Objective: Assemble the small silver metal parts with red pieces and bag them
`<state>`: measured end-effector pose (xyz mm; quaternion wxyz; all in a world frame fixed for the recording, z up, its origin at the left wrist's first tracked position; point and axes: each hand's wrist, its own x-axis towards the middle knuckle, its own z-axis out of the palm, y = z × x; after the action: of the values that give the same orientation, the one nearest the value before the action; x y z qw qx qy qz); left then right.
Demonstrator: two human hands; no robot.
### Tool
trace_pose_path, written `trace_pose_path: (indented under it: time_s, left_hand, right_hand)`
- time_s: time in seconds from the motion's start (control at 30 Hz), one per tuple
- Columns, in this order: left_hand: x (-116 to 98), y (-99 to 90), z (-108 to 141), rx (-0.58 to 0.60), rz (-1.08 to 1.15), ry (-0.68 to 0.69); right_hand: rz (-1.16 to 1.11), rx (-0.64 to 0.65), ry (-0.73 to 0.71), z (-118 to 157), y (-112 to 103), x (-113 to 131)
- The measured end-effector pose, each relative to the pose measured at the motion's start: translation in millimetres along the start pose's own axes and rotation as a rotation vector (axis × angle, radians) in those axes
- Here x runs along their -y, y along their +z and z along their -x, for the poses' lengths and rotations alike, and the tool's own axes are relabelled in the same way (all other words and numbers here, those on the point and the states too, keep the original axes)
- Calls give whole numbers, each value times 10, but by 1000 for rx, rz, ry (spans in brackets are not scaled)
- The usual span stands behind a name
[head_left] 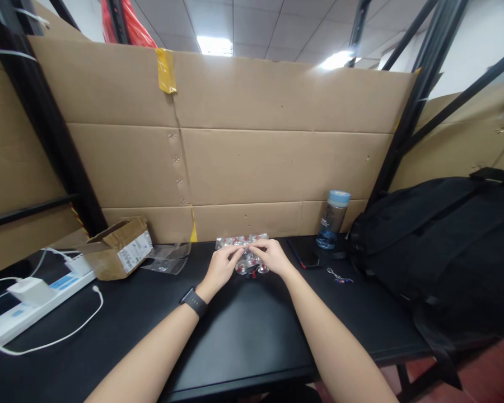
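Head view, hands at centre. To the left of my fingers, the cardboard box [121, 254] has its top open and a white label on its side; I cannot tell its contents. Between box and fingers, a clear plastic bag [168, 258] lies flat. To the right of my fingers, the bottle [332, 219] stands upright under a light-blue lid, its lower part blue; beyond it sits a closed black backpack [437, 252].

The surface is a black table [252, 336]. Left of the fingers, a white power strip [46, 294] carries plugs and cables; right of them lie a dark flat device [304, 253] and a small trinket on a chain [340, 277]. A cardboard panel [277, 168] rises behind the fingers within a black metal frame; above it, I count 2 bright ceiling lights.

The clear pack [252, 262] with red details lies directly under and just in front of my fingertips, near the panel. My left hand [222, 266] and right hand [274, 256] curve inward, fingertips converging at the pack; I cannot tell whether either pinches it.
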<state>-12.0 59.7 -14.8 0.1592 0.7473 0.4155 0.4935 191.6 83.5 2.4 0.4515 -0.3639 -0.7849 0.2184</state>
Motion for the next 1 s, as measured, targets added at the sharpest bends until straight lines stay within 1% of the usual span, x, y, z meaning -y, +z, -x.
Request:
trace_pose_path:
  time_s: [0.13,0.23,0.33,0.43,0.5,0.53,0.6,0.67,0.73,0.8,0.83,0.87,0.9,1.0]
  left_hand:
    - [39,-43,-20,-6,-24,-12]
    - [135,-118,-67,-95,-27,-79]
    - [275,-315,-141,-291,-56,-176]
    - [461,-635,-188,-549,-174,-248]
    - [621,-870,-183,-702,-331,-294]
    - [708,-979,-170,-764,-389,-316]
    - [876,-1161,-125,-818,-470,-387]
    - [997,-1275,-67,-830,-530,-461]
    - [1027,-1315,-12,-849,-614,-534]
    - [956,-1285,22,-853,-735,-588]
    - [889,-1245,26,-831,-796,-595]
    - [808,-1190,21,-787,-851,-570]
    - [720,-1121,8,-717,-889,-520]
    - [477,-835,-57,-468,-936,-306]
  right_hand:
    - [-7,-111,15,4,42,-13]
    - [36,-187,37,-1,35,-60]
    - [85,-224,45,-9,16,-149]
    - [112,-219,44,-12,9,-217]
    - [127,-212,41,-9,10,-228]
    - [135,-208,38,-6,11,-225]
    - [146,-202,33,-1,10,-214]
    - [152,-200,27,3,7,-208]
    - [159,-198,23,7,5,-211]
    - [173,-192,19,10,4,-221]
    - [181,-187,19,11,4,-227]
    - [189,-183,20,12,5,-233]
    - [196,-180,22,12,7,-238]
    - [209,-174,27,8,18,-254]
